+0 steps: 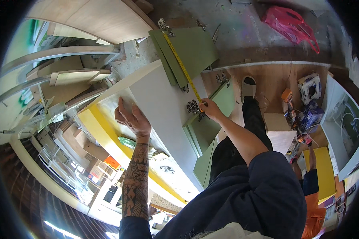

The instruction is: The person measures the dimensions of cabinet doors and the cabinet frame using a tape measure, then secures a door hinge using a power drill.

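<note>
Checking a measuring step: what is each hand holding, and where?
The right hand pinches the yellow tape measure at its near end. The left hand holds nothing, resting flat on the white panel.

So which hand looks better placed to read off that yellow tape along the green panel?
Probably the right hand: it already pinches the yellow tape measure stretched across the green panel. The left hand lies flat on the white board, apart from the tape.

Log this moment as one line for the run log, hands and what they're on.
left hand: flat on white panel | right hand: holds yellow tape measure stretched over green cabinet door | hinge beside right hand
</note>
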A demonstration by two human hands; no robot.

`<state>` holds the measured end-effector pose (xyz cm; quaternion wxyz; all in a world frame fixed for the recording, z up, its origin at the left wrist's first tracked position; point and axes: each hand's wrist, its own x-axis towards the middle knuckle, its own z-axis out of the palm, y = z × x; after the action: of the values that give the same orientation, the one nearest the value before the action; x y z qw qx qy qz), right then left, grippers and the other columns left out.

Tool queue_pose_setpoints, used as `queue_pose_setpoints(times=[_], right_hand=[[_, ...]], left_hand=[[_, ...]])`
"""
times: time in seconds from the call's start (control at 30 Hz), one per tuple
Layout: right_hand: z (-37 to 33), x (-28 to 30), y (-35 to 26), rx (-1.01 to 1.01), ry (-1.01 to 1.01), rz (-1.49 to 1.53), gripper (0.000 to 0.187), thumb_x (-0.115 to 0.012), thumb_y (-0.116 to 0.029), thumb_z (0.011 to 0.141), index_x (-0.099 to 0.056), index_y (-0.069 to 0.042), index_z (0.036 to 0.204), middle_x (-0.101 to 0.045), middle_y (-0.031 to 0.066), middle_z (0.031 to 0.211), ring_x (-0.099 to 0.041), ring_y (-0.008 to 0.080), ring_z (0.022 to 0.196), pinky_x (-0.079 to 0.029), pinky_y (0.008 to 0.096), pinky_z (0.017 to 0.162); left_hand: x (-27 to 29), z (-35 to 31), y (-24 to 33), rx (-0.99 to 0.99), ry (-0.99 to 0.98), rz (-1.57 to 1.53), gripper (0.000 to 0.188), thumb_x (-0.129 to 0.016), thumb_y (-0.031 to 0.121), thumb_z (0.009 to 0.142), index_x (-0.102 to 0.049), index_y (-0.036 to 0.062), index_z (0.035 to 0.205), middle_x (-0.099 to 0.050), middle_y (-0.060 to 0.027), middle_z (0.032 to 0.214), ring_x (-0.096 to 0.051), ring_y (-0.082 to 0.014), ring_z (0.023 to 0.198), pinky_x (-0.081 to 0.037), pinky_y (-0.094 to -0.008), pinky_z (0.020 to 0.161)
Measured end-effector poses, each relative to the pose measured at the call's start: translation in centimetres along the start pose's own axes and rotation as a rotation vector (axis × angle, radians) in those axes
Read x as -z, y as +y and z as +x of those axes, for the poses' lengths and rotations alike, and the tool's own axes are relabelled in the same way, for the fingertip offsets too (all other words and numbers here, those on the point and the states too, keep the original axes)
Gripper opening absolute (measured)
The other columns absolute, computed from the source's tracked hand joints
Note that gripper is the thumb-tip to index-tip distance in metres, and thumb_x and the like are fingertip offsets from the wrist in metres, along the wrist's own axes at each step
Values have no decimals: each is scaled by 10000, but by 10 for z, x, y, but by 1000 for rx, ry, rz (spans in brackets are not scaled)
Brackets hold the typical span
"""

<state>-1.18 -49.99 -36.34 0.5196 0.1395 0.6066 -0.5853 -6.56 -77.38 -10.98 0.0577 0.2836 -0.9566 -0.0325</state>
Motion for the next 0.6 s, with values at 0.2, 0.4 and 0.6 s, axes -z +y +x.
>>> queue_pose_setpoints(times=[0.2, 0.4, 0.6], right_hand=[[0, 1, -9, -38, 6, -97, 479, -719, -422, 1006, -706, -28, 1279, -764, 178, 1081, -724, 307, 962, -555, 425, 877], [11, 5, -3, -32, -27, -31, 487, -764, -438, 974, -722, -28, 1233, -772, 172, 1024, -727, 304, 958, -553, 420, 867], [11, 4, 1, -53, -38, 12, 479, -798, -437, 952, -735, -32, 1200, -766, 173, 1011, -729, 292, 926, -558, 418, 850]], left_hand=[[8, -5, 7, 62, 0, -40, 668, -491, 410, 1042, -439, 30, 1588, -479, -245, 1453, -373, -386, 1285, -274, -556, 1151], [7, -2, 8, 51, -24, -51, 684, -505, 429, 1039, -435, 25, 1585, -464, -234, 1508, -373, -381, 1278, -289, -545, 1138], [5, -3, -1, 22, -15, -21, 657, -499, 435, 1049, -460, 36, 1570, -488, -228, 1479, -382, -367, 1278, -297, -537, 1136]])
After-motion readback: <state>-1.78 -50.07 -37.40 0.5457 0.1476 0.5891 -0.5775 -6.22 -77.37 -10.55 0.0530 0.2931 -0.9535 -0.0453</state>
